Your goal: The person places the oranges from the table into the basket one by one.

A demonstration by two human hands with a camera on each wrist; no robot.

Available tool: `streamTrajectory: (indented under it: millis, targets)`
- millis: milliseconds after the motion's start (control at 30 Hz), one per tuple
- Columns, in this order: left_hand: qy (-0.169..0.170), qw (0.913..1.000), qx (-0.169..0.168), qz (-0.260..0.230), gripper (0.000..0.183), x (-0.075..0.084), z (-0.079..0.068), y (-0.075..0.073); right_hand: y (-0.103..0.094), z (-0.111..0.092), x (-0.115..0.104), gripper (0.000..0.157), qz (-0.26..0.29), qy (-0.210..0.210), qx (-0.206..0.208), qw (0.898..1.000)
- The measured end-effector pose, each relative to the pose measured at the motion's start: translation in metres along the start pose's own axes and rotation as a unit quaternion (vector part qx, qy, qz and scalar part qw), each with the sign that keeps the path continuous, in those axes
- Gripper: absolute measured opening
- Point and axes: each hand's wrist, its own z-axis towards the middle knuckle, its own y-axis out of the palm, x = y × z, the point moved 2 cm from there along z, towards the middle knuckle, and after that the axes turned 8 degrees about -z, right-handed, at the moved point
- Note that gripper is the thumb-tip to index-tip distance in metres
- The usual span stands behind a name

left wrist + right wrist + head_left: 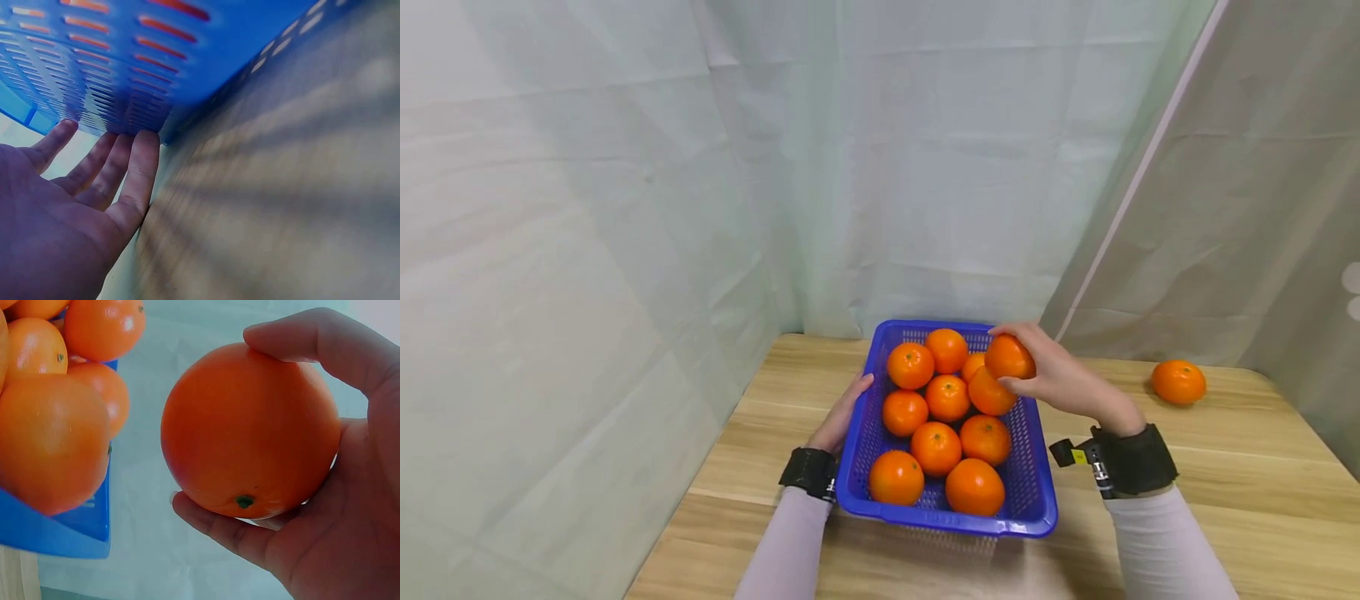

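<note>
A blue plastic basket [951, 520] with slotted walls stands on the table and holds several oranges [936, 448]. My right hand [1052, 375] grips one orange [250, 431] between thumb and fingers, above the basket's back right corner. In the head view that orange overlaps others lying in the basket. On the left, my left hand [81, 187] rests its fingertips against the outside of the basket's slotted wall, fingers extended and spread. Its thumb is up near the rim in the head view.
One more orange [1178, 382] lies on the wooden table [1247, 475] at the back right, outside the basket. Pale cloth curtains [940, 167] hang behind the table and along its left side. Both wrists carry black straps [1138, 458].
</note>
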Motion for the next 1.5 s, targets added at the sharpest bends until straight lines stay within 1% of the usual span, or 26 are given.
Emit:
streamTrajectory:
  millis: [200,467,533,700,933,1033,1200,1367,1500]
  targets:
    - [-0.003,0.9999,0.014,0.005,0.055,0.001,0.001,0.001,0.006,0.006,-0.007,0.058,0.003,0.001,-0.028,1.0]
    - [-0.003,1.0,0.002,0.007,0.057,0.0,0.004,0.001,0.011,0.013,-0.014,0.058,-0.012,-0.008,-0.046,0.999]
    - [-0.006,0.9999,0.001,0.008,0.057,0.0,0.005,0.001,0.015,0.015,-0.017,0.059,-0.019,-0.016,-0.049,0.998]
    - [-0.008,1.0,0.001,0.006,0.056,-0.002,0.005,0.0,0.029,0.023,-0.026,0.058,-0.043,-0.053,-0.064,0.996]
    - [-0.002,1.0,-0.01,0.0,0.055,-0.004,0.007,0.002,0.047,0.033,-0.042,0.059,-0.082,-0.089,-0.096,0.988]
    - [-0.002,1.0,-0.007,0.001,0.056,-0.003,0.007,0.002,0.055,0.037,-0.049,0.061,-0.104,-0.086,-0.119,0.984]
    - [-0.007,0.9999,0.003,0.007,0.056,-0.003,0.007,0.001,0.069,0.044,-0.06,0.06,-0.115,-0.076,-0.162,0.977]
    - [-0.011,0.9998,0.012,0.009,0.056,-0.003,0.006,0.001,0.085,0.049,-0.065,0.056,-0.136,-0.105,-0.187,0.967]
    - [-0.01,0.9998,0.011,0.013,0.056,-0.003,0.006,0.002,0.095,0.05,-0.068,0.057,-0.141,-0.122,-0.198,0.962]
